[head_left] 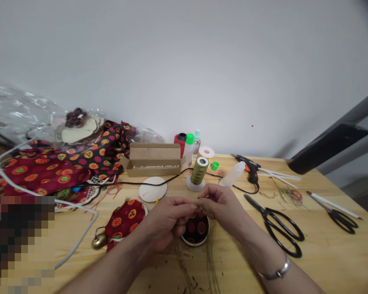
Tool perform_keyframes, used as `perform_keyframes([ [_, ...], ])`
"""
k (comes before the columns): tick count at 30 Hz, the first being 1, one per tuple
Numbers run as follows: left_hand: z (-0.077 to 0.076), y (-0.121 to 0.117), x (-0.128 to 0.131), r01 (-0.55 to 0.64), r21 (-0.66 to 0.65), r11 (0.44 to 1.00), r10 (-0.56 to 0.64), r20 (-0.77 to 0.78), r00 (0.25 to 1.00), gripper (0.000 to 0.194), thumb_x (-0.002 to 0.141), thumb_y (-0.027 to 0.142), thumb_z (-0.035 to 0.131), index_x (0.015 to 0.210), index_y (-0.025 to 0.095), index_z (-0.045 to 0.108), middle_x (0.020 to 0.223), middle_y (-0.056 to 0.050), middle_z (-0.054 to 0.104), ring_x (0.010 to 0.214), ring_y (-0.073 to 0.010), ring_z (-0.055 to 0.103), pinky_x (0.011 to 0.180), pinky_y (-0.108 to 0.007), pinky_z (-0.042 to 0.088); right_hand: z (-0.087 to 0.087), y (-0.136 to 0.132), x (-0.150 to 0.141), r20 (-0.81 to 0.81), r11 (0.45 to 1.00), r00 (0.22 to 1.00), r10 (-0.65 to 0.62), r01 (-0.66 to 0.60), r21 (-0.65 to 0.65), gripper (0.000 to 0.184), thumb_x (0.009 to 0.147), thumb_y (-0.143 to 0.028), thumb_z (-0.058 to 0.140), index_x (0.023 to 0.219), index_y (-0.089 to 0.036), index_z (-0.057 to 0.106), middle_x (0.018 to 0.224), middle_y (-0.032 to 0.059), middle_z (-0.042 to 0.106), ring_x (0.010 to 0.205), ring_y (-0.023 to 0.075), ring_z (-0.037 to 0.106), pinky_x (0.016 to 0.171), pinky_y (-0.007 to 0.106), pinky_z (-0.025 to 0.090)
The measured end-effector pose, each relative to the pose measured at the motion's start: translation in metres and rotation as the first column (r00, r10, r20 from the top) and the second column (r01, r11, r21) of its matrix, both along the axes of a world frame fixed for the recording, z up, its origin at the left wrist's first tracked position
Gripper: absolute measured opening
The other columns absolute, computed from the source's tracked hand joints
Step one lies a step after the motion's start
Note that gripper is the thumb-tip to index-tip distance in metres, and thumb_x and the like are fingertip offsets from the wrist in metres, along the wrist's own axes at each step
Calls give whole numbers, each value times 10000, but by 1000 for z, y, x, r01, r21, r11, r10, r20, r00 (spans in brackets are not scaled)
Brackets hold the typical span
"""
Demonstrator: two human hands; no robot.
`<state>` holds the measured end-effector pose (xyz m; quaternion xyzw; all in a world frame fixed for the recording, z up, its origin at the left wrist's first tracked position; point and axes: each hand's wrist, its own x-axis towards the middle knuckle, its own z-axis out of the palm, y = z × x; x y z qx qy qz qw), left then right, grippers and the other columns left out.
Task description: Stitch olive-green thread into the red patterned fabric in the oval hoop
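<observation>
My left hand (174,214) and my right hand (213,202) meet fingertip to fingertip at the middle of the table, both closed on olive-green threads (213,261). Long strands hang from the fingers toward the table's near side. Just below the hands lies a round dark fabric piece (196,232) with red circles and a pale rim, partly covered by my fingers. Left of my left forearm is a red patterned fabric piece (122,220) with a brass bell (99,241) at its edge. A cone of olive thread (200,171) stands beyond my hands.
Large black-handled scissors (276,224) lie right of my forearm, with smaller scissors (337,214) farther right. Behind are a glue gun (248,167), a white squeeze bottle (233,174) and an open cardboard box (153,165). Patterned cloth (49,167) heaps at left, near a white cable (49,194).
</observation>
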<state>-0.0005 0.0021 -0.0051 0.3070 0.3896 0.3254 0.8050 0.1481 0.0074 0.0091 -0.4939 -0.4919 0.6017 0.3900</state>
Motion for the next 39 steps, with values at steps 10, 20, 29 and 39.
perform_keyframes([
  [10,2,-1,3,-70,65,995,75,-80,994,117,634,226,688,626,113,661,437,48,476,352,-16,277,360,-183,135,-4,0,-2,-22,999,999,-41,42,21,176,632,-230,644,599,-161,486,449,-67,448,394,49,353,394,187,256],
  [20,6,-1,1,1,283,959,68,-232,970,142,677,269,641,650,143,701,624,-36,684,571,-146,577,563,-244,424,-2,-2,1,-110,997,994,19,-27,-71,266,653,-340,651,589,-169,458,390,-62,479,314,56,393,330,161,255],
  [29,2,-1,1,5,256,967,59,-240,969,150,674,278,646,651,138,692,585,-31,654,545,-147,567,531,-245,402,-4,-2,1,-72,999,997,12,-14,-29,242,682,-322,623,591,-169,460,410,-65,465,332,59,398,351,171,262],
  [39,6,-1,2,-98,158,983,131,-217,967,137,623,260,691,604,127,663,403,59,479,327,-21,284,351,-181,155,-1,2,7,216,968,976,25,-78,239,123,756,-248,568,751,-150,641,656,7,584,597,116,505,557,235,391],
])
